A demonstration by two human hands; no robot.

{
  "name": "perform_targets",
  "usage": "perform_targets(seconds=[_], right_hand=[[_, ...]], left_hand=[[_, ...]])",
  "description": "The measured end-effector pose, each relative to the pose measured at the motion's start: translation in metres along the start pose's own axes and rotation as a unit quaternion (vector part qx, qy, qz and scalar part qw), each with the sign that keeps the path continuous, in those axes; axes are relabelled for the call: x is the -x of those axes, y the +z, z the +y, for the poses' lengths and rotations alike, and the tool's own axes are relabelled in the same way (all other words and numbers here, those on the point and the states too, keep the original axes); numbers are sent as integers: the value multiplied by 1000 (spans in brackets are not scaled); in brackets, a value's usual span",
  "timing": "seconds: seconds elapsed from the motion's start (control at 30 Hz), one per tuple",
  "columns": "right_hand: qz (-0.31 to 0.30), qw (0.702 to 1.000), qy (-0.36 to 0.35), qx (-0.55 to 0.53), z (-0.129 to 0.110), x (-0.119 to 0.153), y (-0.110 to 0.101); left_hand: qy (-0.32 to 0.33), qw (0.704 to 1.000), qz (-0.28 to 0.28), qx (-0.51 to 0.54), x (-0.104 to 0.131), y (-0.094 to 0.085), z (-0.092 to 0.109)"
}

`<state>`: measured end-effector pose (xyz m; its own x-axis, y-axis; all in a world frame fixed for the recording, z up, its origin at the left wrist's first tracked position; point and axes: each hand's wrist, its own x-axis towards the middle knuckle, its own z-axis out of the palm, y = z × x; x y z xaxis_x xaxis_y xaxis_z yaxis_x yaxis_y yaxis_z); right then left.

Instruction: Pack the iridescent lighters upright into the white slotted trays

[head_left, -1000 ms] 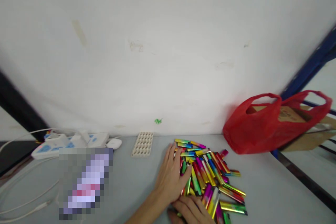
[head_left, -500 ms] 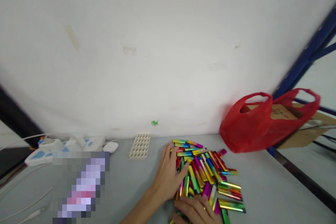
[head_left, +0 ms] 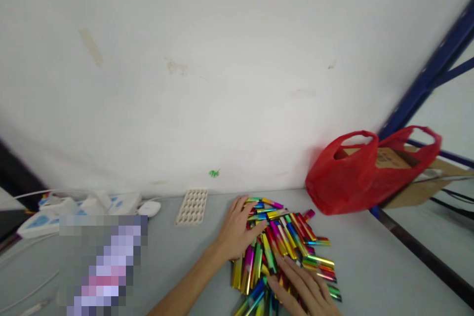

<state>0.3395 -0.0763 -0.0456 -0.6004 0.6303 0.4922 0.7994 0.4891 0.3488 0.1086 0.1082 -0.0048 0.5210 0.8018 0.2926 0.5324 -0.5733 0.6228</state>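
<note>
A loose pile of shiny, multicoloured lighters (head_left: 283, 237) lies on the grey table, in gold, red, green, blue and purple. My left hand (head_left: 237, 232) rests along the pile's far left edge, fingers stretched forward and thumb apart, touching several lighters. Over the near right part of the pile, my right hand (head_left: 301, 286) lies with fingers extended and thumb spread. It covers some lighters beneath it, and its wrist is cut off by the bottom edge. Neither hand is closed around a lighter.
A pale tray with rows of holes (head_left: 191, 207) lies left of the pile. Farther left are a white power strip (head_left: 126, 203), a white mouse-like object (head_left: 149, 208), cables and a blurred-out item. A red plastic bag (head_left: 344, 182) with cardboard stands right, by a blue metal frame (head_left: 425, 74).
My right hand has moved right and slightly forward across the pile, uncovering lighters at the near left. My left hand stays at the far left edge. The view has shifted slightly.
</note>
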Motion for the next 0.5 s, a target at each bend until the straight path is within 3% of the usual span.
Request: perform_targets(seconds=[0.33, 0.5], right_hand=[[-23, 996, 21, -83, 12, -5, 3], [-12, 991, 48, -127, 19, -9, -6]], left_hand=[[0, 1000, -20, -17, 1, 0, 4], [7, 1000, -6, -24, 1, -15, 5]])
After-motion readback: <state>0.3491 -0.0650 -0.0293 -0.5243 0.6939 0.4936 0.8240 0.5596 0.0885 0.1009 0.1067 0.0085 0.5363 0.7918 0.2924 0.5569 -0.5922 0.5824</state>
